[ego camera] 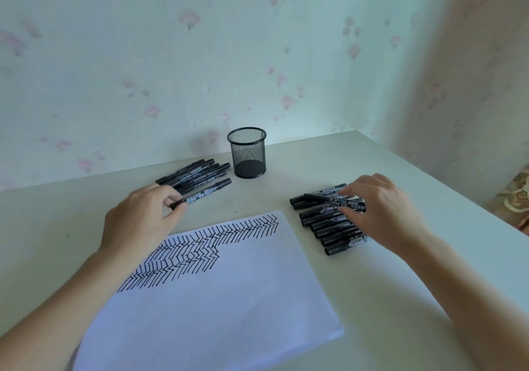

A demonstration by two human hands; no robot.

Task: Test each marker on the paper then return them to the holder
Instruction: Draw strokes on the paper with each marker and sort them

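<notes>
This looks like a room in a home, set up as a small desk corner. Pale wallpaper [171,55] printed with faded pink flowers covers both walls that meet behind a plain off-white tabletop [357,299]. A black mesh pen holder [247,153] and a sheet of paper [229,299] sit on it. A patterned fabric [512,196] shows at the right edge.

On a pale grey-green tabletop [329,159], the left hand [140,219] pinches one end of a black capped marker [204,192] beside a loose pile of black markers [194,174]. The right hand [378,207] grips a marker lying across a row of black markers [323,227]. An empty black wire-mesh cylindrical holder [248,153] stands behind a white paper sheet [217,307] bearing black zigzag strokes
</notes>
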